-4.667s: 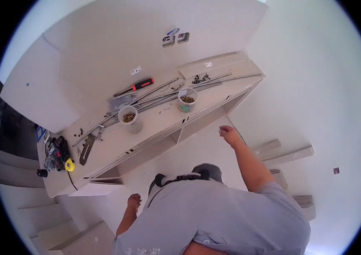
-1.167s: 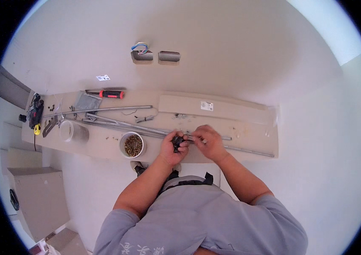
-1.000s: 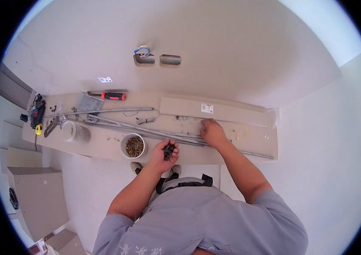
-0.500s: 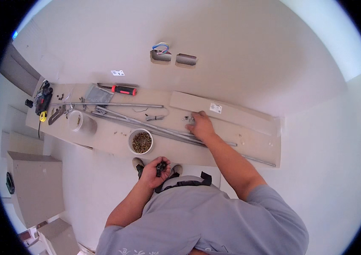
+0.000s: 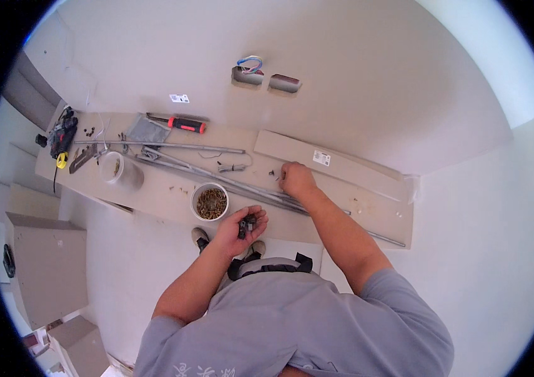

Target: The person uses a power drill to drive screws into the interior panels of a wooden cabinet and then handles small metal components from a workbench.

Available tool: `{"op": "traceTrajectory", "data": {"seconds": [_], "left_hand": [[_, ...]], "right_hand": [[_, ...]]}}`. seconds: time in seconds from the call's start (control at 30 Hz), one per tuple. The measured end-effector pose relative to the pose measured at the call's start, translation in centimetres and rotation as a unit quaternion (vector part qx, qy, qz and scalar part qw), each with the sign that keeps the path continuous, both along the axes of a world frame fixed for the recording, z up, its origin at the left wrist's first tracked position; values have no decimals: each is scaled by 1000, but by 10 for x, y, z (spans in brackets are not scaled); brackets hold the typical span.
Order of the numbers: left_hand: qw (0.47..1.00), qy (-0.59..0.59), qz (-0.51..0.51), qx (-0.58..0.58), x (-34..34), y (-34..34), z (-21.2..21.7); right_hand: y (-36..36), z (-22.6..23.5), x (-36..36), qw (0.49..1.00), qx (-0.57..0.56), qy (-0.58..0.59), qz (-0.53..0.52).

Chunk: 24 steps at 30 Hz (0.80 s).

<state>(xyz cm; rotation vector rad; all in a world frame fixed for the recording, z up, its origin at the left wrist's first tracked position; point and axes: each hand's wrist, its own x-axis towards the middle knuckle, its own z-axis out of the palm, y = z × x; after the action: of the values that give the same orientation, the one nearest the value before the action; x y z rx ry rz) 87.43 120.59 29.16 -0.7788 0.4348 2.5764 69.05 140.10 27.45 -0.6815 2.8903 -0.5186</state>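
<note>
My left hand [image 5: 240, 230], palm up just off the board's near edge, cups several small black parts [image 5: 247, 226] whose kind I cannot make out. On the board, my right hand [image 5: 297, 180] has its fingertips pressed together at the surface, and what they may hold is hidden. Right beside those fingers lie a few small dark bits [image 5: 272, 173]. A white tub [image 5: 193, 208] of brass-coloured screws or similar small pieces [image 5: 211, 203] stands beyond my left hand. Thin grey metal rods [image 5: 232, 184] run under my right forearm.
A long beige panel [image 5: 358, 171] lies against the wall. Leftward are a second white tub [image 5: 110, 168], a red-and-black screwdriver [image 5: 188, 125], a grey plastic bag [image 5: 148, 130], a coiled grey cord [image 5: 231, 168] and a dark power drill [image 5: 63, 134]. Loose wires [image 5: 250, 63] stick out of a wall cutout.
My left hand has risen toward the board and spread its fingers more, baring the black parts. My right fingers have closed together, and fewer small bits lie beside them.
</note>
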Motion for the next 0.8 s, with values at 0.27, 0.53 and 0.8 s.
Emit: {"op": "traceTrajectory", "data": {"seconds": [0.27, 0.53, 0.8], "left_hand": [[999, -17, 34, 39, -34, 19, -8], [993, 1, 30, 111, -38, 34, -39], [999, -29, 29, 30, -13, 20, -38]], "right_hand": [[8, 46, 16, 980, -122, -155, -24], [17, 69, 63, 969, -212, -116, 48], [63, 19, 23, 988, -41, -140, -48]]}}
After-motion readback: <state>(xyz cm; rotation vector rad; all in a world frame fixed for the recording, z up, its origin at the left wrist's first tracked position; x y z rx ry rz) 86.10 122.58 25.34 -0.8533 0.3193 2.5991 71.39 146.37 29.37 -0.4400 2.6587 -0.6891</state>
